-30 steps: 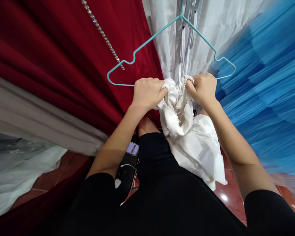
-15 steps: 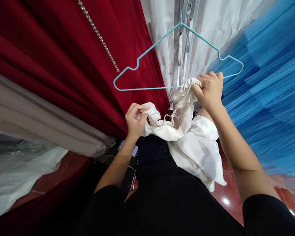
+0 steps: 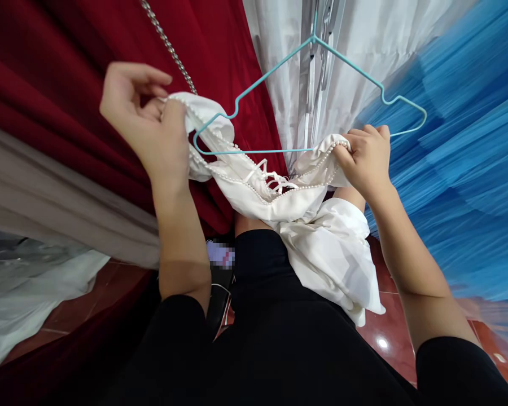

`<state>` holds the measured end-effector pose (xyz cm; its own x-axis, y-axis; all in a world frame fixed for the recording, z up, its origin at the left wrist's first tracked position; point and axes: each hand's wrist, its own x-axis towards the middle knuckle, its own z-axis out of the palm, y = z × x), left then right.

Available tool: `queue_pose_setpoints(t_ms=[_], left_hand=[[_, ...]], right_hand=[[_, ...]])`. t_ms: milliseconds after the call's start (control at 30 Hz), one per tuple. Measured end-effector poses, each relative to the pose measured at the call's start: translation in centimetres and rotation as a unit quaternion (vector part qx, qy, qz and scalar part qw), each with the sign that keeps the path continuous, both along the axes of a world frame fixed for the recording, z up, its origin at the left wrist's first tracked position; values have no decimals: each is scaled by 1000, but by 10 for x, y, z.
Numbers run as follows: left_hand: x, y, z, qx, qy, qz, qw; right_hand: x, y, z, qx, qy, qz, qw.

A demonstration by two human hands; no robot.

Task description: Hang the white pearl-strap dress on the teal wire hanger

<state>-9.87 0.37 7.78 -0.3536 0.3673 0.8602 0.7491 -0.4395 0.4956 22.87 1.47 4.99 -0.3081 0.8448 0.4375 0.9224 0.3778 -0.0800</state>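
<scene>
A white dress with a pearl-beaded neckline and lacing at the back stretches between both hands. My left hand, raised on the left, pinches one shoulder of it. That shoulder loops around the left end of a light-blue hanger, whose end shows inside the opening. On the other side, my right hand grips the opposite shoulder, close against the hanger's lower bar, part of which that hand and the cloth hide. The dress's skirt hangs bunched down over my right thigh.
Red cloth with a beaded trim hangs on the left, beside beige cloth. White cloth and a metal rail are behind the hanger. Blue tulle hangs at right. A phone-like item lies on a black surface.
My left hand has moved up and left, pulling its shoulder of the dress out to the hanger's left end. The neckline is spread wider. My right hand has barely moved.
</scene>
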Motion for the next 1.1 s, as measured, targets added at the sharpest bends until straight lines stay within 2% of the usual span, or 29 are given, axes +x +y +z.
queue_pose_setpoints(t_ms=[100,200,267,333,433,467,533,600,667,767,800,833,900,967,1033,1100], left_hand=[[34,-8,25,-46,94,-28,994],[67,-12,27,-68,139,-78,985],[85,-14,18,-31,139,-97,985],[100,-15,4,-44,165,-130,977],[116,-13,-19,-216,254,-166,928],[120,-10,-26,-271,279,-158,908],[125,-3,-34,-331,308,-125,883],[126,2,-36,-345,315,-102,878],[125,3,-33,-346,317,-107,876],[122,-1,-26,-352,335,-124,865],[121,-3,-24,-354,343,-127,860],[120,-4,-22,-358,351,-127,856],[118,-6,-19,-368,366,-119,847],[118,-7,-18,-376,380,-106,839],[119,-6,-17,-378,391,-99,833],[120,-6,-18,-377,397,-99,831]], right_hand=[[-1,-4,-3,1,-4,0,1000],[1,-3,-6,16,9,6,1000],[2,-1,-8,24,26,18,999],[1,1,-8,25,42,25,998],[-2,3,-11,31,64,24,997],[-3,2,-13,32,69,29,997],[-1,0,-21,46,81,47,995],[8,-4,-33,95,109,49,988],[26,-5,-44,194,158,11,968],[64,1,-49,399,249,-60,880],[76,5,-45,432,274,-76,856],[88,9,-38,439,290,-89,846],[105,16,-16,397,293,-116,862],[110,20,12,357,275,-131,883],[102,23,39,338,266,-97,898],[87,25,58,307,258,-28,916]])
